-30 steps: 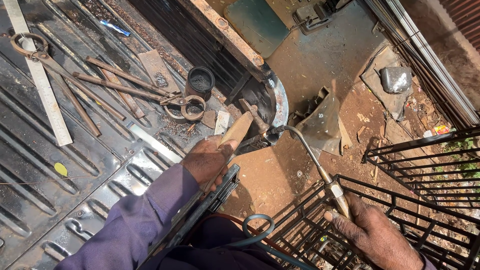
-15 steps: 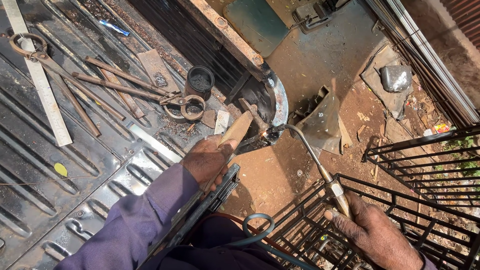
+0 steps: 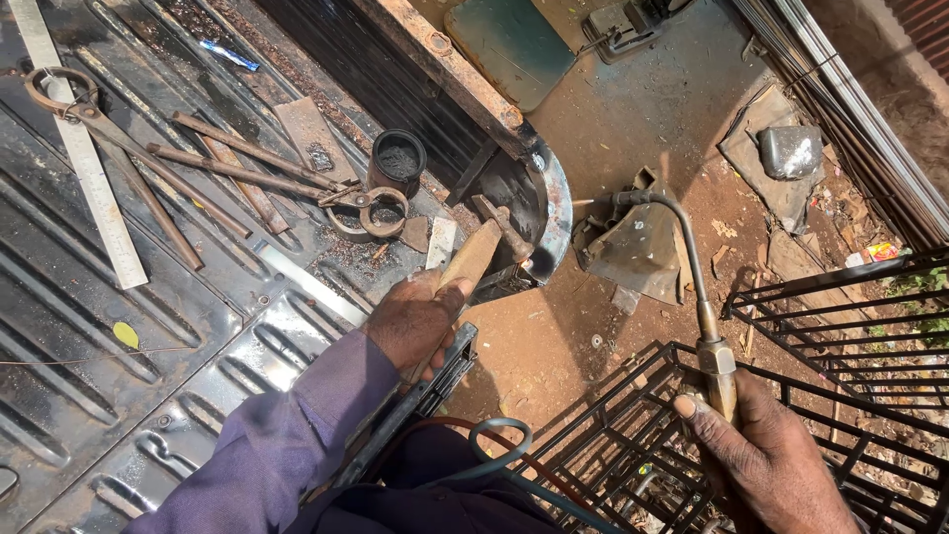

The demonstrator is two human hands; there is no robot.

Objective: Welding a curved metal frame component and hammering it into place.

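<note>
While left hand [image 3: 420,321] grips hammer [image 3: 473,259], right hand [image 3: 766,460] holds torch [image 3: 697,297].

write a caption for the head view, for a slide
Left hand grips a wooden-handled hammer; right hand holds a gas torch above a black metal grille.

Hard sunlight falls on a red-brown dirt floor [image 3: 554,346] littered with scraps. A dark ribbed metal sheet [image 3: 89,396] spreads across the left side. Black metal grilles [image 3: 840,316] stand to the right, beside a brick wall [image 3: 919,30] at the upper corner.
</note>
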